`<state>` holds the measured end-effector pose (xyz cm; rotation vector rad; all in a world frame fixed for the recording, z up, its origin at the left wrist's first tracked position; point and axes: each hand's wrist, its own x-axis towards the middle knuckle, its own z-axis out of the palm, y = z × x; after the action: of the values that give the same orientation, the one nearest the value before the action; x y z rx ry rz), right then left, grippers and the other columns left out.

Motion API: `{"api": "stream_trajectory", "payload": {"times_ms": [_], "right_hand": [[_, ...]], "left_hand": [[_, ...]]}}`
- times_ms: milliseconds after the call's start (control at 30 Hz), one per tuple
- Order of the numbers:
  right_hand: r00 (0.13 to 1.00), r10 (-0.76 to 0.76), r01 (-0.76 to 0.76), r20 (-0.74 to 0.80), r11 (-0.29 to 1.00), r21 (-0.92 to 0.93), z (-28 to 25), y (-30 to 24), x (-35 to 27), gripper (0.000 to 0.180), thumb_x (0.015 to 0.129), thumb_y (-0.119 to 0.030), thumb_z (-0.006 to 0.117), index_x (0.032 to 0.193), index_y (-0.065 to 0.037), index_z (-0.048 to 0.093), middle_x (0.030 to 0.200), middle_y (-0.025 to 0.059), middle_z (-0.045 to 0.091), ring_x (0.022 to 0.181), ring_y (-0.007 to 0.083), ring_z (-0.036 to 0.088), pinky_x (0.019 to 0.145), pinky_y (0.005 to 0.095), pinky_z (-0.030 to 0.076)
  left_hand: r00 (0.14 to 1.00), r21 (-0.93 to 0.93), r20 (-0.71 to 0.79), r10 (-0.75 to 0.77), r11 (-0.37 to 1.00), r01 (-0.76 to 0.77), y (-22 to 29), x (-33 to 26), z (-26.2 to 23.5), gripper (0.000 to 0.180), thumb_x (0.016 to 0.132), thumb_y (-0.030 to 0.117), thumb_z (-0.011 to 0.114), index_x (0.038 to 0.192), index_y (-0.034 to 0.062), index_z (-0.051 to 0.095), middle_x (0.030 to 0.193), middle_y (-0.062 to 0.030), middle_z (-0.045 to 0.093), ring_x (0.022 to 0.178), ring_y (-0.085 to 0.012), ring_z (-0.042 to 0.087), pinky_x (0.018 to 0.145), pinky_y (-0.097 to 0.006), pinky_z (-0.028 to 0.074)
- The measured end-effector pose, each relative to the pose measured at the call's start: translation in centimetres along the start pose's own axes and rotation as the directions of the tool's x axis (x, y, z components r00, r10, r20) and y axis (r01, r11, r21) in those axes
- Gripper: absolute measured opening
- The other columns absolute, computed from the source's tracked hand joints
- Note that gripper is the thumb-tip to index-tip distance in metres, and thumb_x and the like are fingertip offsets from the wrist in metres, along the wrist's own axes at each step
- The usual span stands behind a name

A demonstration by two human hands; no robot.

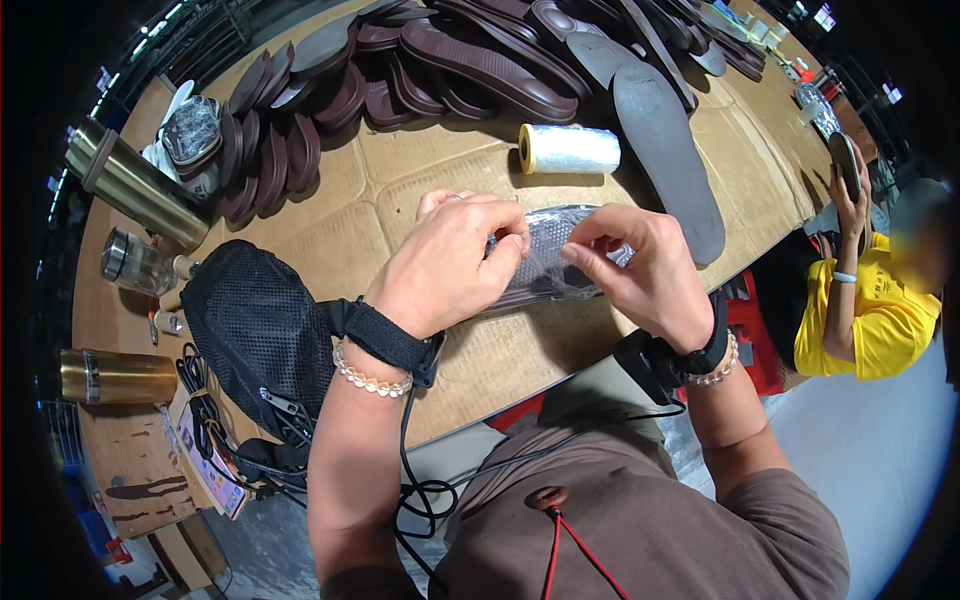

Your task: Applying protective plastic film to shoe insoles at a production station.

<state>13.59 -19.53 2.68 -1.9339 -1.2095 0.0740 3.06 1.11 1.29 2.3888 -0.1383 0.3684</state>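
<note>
- I see the table (420, 190), covered in flattened cardboard, filling most of the view and bending toward the rim.
- Along its far edge lies a heap of brown soles (440, 60), overlapping each other; a row of them stands on edge toward the far left.
- One long grey sole (668, 150) lies flat on the right, apart from the heap, its near end just beside my right hand.
- A black mesh bag (258, 320) sits at the near left edge, touching my left wrist strap, with black cables trailing below it.
- A co-worker in a yellow shirt (872, 318) sits off the right edge of the table, one hand raised holding a dark sole.
- My left hand (450, 265) is curled, fingers closed on the left part of the wrapped sole (552, 262), thumb and fingertips pinching its clear film.
- My right hand (640, 265) pinches the same film from the right, thumb against forefinger, the other fingers loosely bent.
- The wrapped sole is held between both hands, just above the near middle of the table.
- A white roll of film (570, 148) lies on its side beyond my hands.
- Two metal flasks (135, 182) and a small jar stand or lie at the left edge.
</note>
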Motion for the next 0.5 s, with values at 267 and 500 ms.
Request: {"api": "stream_trajectory", "payload": {"times_ms": [267, 500], "right_hand": [[0.996, 0.081, -0.080, 0.025, 0.996, -0.040, -0.6, 0.6, 0.0, 0.012, 0.095, -0.008, 0.069, 0.094, 0.001, 0.061, 0.072, 0.0179, 0.064, 0.066, 0.0325, 0.067, 0.063, 0.0395, 0.052], [0.991, 0.079, -0.080, 0.105, 0.997, 0.006, -0.7, 1.1, 0.2, 0.015, 0.098, -0.012, 0.067, 0.097, 0.001, 0.058, 0.073, 0.0198, 0.063, 0.067, 0.0352, 0.066, 0.063, 0.0428, 0.051]], "left_hand": [[1.000, 0.128, -0.007, -0.014, 0.992, 0.015, 0.2, 0.0, 0.4, 0.017, 0.091, 0.019, 0.058, 0.089, 0.0052, 0.067, 0.082, -0.0088, 0.066, 0.088, -0.0296, 0.063, 0.100, -0.042, 0.040], [0.982, 0.140, -0.159, 0.097, 0.987, -0.075, 1.1, 0.4, 2.1, 0.018, 0.086, 0.023, 0.077, 0.090, 0.0081, 0.069, 0.081, -0.0060, 0.068, 0.089, -0.0256, 0.066, 0.102, -0.042, 0.040]]}}
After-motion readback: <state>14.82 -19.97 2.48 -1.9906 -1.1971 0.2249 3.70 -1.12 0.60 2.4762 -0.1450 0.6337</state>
